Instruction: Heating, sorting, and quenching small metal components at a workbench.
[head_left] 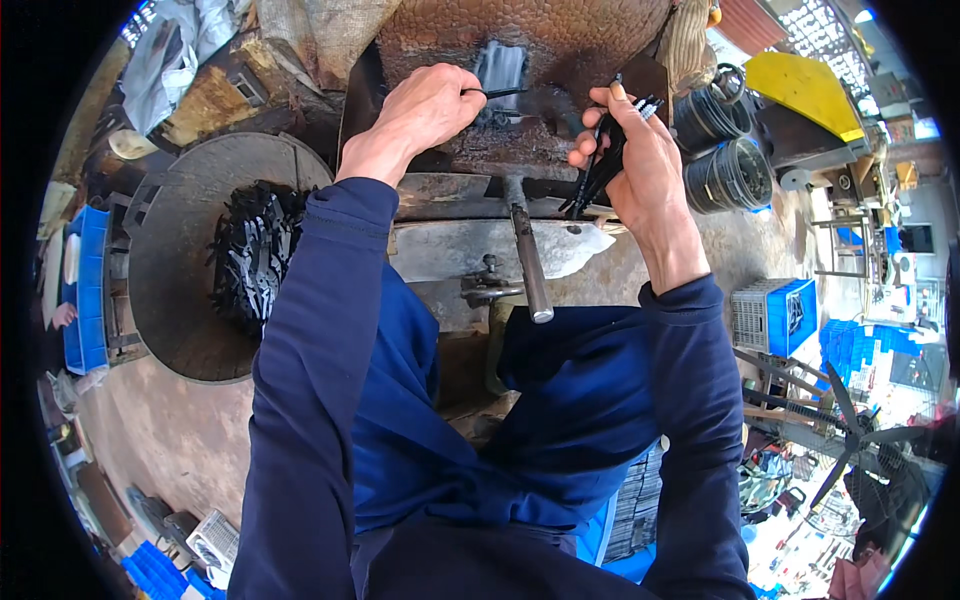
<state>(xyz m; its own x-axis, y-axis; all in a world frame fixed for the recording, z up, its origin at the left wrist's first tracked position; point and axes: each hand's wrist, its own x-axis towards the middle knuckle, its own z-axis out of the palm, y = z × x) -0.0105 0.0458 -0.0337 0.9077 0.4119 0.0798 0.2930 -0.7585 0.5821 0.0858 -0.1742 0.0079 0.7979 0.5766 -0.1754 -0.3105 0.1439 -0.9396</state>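
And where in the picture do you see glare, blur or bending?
In the head view, glare whitens parts around the fan; a pale patch right of the left hand looks streaked, perhaps by motion; shapes bend toward the picture's edge.

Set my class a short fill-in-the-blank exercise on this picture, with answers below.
The left hand holds a single thin strip, while the right hand holds a bunch of strips coloured ____.
The round tub stands on the person's ____ side.
The angular panel at upper right is coloured ____.
The fan is on the person's ____ side.
Missing words: black; left; yellow; right.
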